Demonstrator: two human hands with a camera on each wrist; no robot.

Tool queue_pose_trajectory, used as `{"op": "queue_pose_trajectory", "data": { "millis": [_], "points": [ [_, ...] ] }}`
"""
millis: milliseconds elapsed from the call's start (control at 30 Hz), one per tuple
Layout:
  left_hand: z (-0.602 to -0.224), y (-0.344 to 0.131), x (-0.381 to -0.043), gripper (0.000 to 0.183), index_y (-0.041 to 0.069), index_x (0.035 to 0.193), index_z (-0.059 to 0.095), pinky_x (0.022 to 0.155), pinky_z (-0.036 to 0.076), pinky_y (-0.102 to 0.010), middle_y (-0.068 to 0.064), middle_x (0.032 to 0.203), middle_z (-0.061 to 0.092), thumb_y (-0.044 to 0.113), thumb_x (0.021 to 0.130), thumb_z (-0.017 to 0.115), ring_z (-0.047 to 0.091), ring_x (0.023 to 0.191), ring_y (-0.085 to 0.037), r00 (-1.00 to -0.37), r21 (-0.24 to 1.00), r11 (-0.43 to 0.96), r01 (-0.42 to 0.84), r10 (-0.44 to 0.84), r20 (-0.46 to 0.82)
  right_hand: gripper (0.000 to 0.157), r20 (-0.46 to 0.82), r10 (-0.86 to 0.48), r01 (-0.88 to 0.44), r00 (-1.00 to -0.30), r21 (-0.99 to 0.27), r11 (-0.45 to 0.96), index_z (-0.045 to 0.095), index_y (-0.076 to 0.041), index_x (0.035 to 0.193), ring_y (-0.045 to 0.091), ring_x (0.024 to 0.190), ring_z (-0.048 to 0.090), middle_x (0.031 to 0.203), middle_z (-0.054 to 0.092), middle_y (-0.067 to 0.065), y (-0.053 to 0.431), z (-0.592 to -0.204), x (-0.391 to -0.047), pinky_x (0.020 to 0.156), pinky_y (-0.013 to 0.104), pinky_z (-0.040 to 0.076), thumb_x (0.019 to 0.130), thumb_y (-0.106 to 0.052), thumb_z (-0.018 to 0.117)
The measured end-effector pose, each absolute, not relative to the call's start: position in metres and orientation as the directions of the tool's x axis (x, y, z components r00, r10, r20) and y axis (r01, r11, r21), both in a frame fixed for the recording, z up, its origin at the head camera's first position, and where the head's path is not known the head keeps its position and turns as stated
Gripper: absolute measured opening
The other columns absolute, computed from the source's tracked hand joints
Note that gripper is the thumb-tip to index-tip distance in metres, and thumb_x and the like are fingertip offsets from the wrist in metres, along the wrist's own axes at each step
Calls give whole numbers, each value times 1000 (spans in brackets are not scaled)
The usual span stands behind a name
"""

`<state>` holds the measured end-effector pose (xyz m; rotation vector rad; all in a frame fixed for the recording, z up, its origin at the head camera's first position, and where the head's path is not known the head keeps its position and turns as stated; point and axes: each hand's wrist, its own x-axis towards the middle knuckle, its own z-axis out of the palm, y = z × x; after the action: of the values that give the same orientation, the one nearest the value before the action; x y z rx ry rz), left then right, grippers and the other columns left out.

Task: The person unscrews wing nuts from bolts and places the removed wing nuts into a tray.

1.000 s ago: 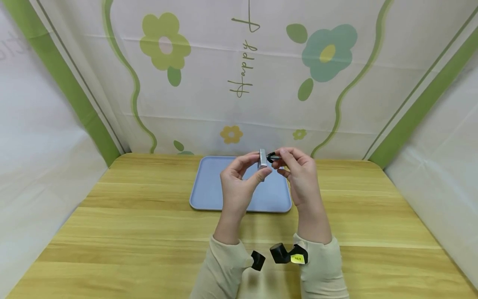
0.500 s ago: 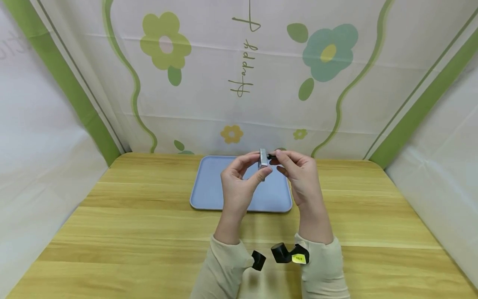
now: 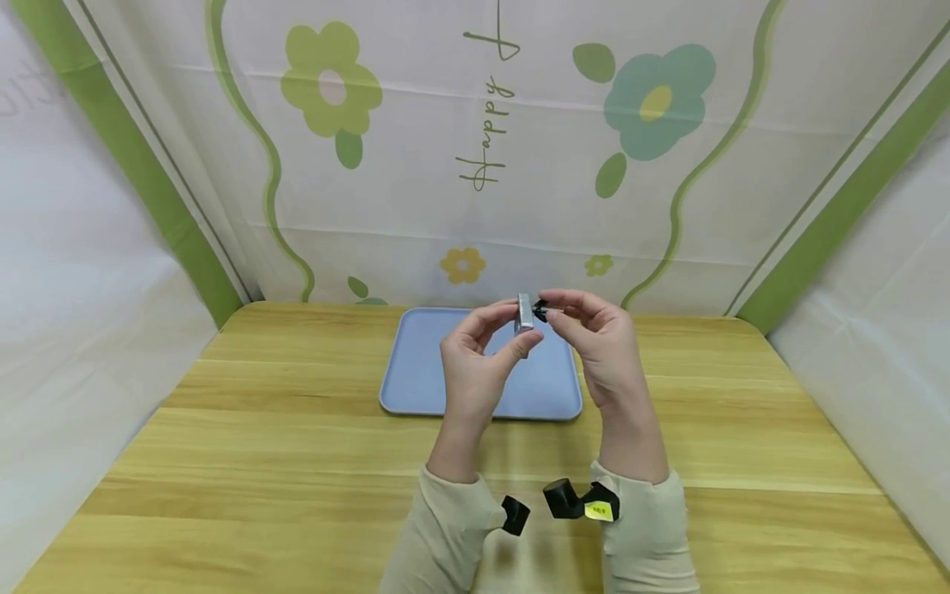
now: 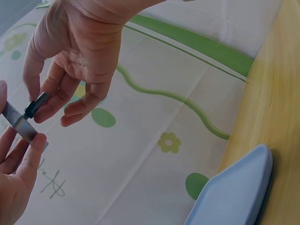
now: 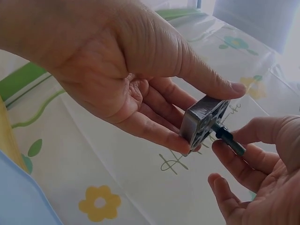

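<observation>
In front of me my left hand grips a small silver-grey metal block by its edges, thumb below and fingers above. The right wrist view shows the block with a ribbed, hollowed face. A threaded bolt with a dark collar sticks out of the middle of that face. My right hand pinches the bolt between thumb and forefinger, its other fingers loosely bent. From the left wrist, the bolt stands roughly square to the block. How deep it sits inside cannot be seen.
A pale blue tray lies on the wooden table, beneath and behind the hands. White cloth printed with flowers rises at the table's far edge, and white cloth walls flank both sides. Black camera mounts sit at both wrists.
My right fingers have shifted round the bolt: the forefinger now reaches further forward over it and the thumb lies lower. The left hand and block have stayed nearly in place.
</observation>
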<state>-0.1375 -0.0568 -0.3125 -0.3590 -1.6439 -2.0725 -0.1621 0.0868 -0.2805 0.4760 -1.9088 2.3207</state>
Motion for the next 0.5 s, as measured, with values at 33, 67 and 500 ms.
{"op": "queue_pose_trajectory", "data": {
  "millis": [33, 67, 500],
  "points": [
    [-313, -57, -138, 33, -4, 111, 69, 78, 62, -25, -15, 121, 68, 4, 81, 81, 65, 117, -20, -856, 842, -175, 510, -197, 478, 33, 308, -119, -280, -944, -938, -206, 75, -24, 94, 11, 94, 59, 96, 70, -9, 86, -280, -162, 83, 21, 53, 93, 7, 63],
    [-313, -57, -138, 33, -4, 111, 69, 77, 62, -25, -16, 121, 68, 4, 81, 81, 65, 117, -20, -856, 842, -177, 510, -198, 477, 35, 315, -116, -288, -942, -936, -203, 74, -24, 94, 12, 96, 58, 96, 70, -9, 86, -280, -162, 84, 21, 52, 92, 9, 62],
    [-311, -56, -137, 34, -4, 110, 69, 75, 62, -24, -15, 121, 68, 4, 80, 81, 65, 116, -20, -855, 838, -184, 513, -199, 480, 37, 395, -47, -377, -917, -901, -217, 73, -21, 89, 16, 102, 56, 88, 70, -8, 81, -280, -162, 90, 28, 46, 91, 14, 60]
  ]
}}
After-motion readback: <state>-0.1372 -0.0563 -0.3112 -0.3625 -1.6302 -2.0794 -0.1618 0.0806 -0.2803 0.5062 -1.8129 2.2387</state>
